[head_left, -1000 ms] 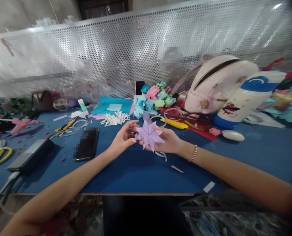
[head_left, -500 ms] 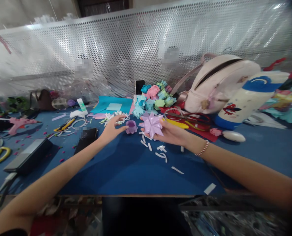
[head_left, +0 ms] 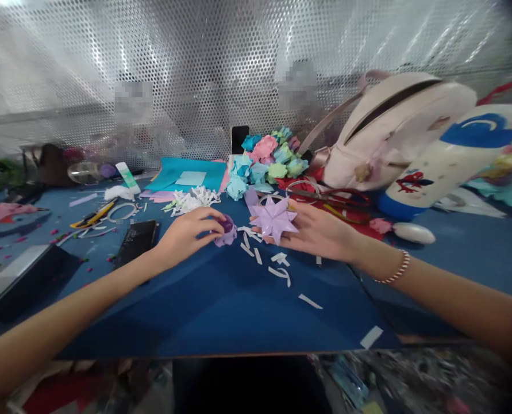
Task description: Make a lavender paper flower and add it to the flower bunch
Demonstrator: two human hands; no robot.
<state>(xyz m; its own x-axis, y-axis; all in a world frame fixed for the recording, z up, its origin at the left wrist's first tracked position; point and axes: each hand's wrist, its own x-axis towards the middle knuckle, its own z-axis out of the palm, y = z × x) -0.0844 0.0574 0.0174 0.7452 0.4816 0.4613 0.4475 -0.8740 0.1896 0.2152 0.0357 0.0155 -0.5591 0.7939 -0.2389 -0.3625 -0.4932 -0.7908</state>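
Observation:
In the head view, my left hand (head_left: 189, 234) closes thumb and fingers on the left side of a small purple paper cup-like piece (head_left: 228, 234), which has a round opening and a scalloped edge. My right hand (head_left: 320, 231), a striped bracelet at its wrist, holds a lilac folded paper star (head_left: 275, 219) with several points. The star faces up and hides part of the fingers beneath it. Narrow white paper strips (head_left: 278, 275) lie on the blue table just below the star.
Crumpled coloured paper pieces (head_left: 264, 164) are heaped behind the hands, beside blue paper sheets (head_left: 187, 172). On the right are a pale backpack (head_left: 393, 138), a white-and-blue bottle (head_left: 432, 164) and a computer mouse (head_left: 414, 233). A black phone (head_left: 135, 244) and yellow cutter (head_left: 94, 214) lie left.
My left hand has closed from spread fingers onto the purple paper cup-like piece. My right hand has turned the star to face more upward. The view has tilted down.

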